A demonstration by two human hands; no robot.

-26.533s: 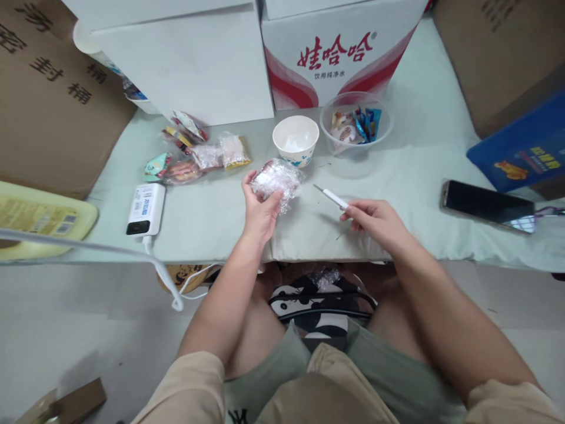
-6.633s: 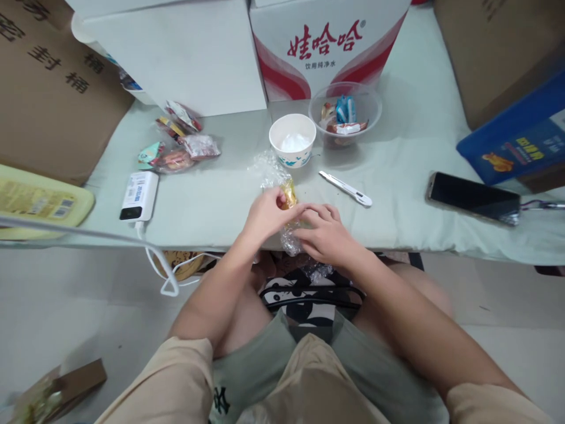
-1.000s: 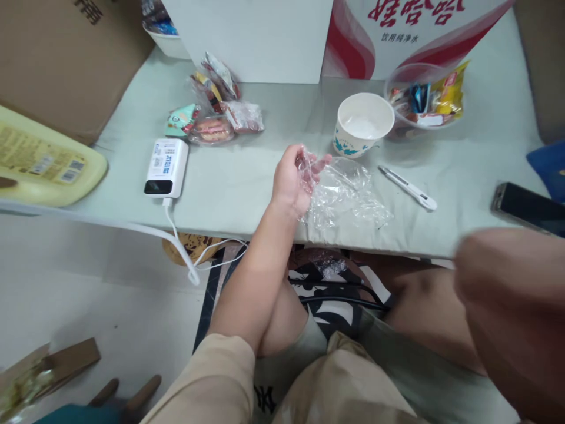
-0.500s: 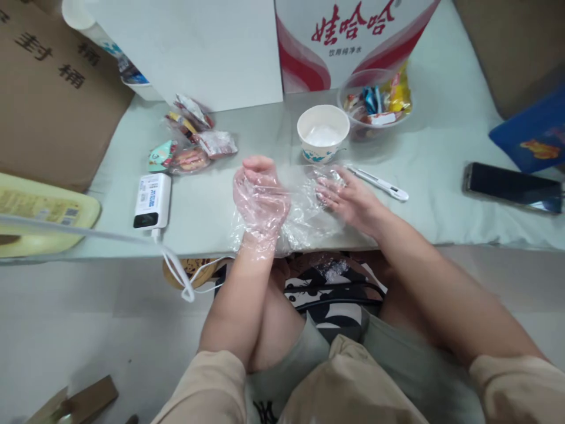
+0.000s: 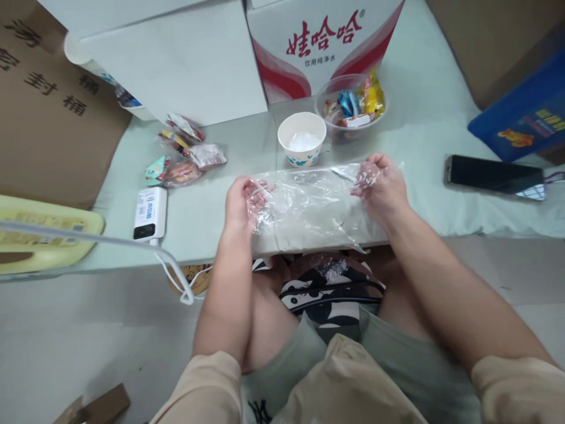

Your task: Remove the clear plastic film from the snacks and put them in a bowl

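A thin, crinkled clear plastic bag [image 5: 311, 197] stretches sideways between my two hands above the near edge of the table. My left hand [image 5: 243, 203] grips its left end, fingers curled into the film. At the other end, my right hand [image 5: 383, 185] has its fingers closed on the bunched plastic. Behind the film lies a white utility knife [image 5: 346, 173], mostly hidden by the bag and my right hand. Just beyond the bag stands a white paper cup [image 5: 302, 140] with a blue leaf pattern and something whitish inside.
A clear bowl [image 5: 322, 115] of wrapped snacks stands by a white-and-red carton [image 5: 326, 44]. To the left are several snack packets [image 5: 185, 171], a white power bank [image 5: 150, 213] with a cable, and a yellow bottle [image 5: 88, 227]. A phone [image 5: 494, 176] lies right.
My left hand has come out of the bag and now grips its left end. My right hand has moved right, pulling the bag out wide. The view has shifted slightly.
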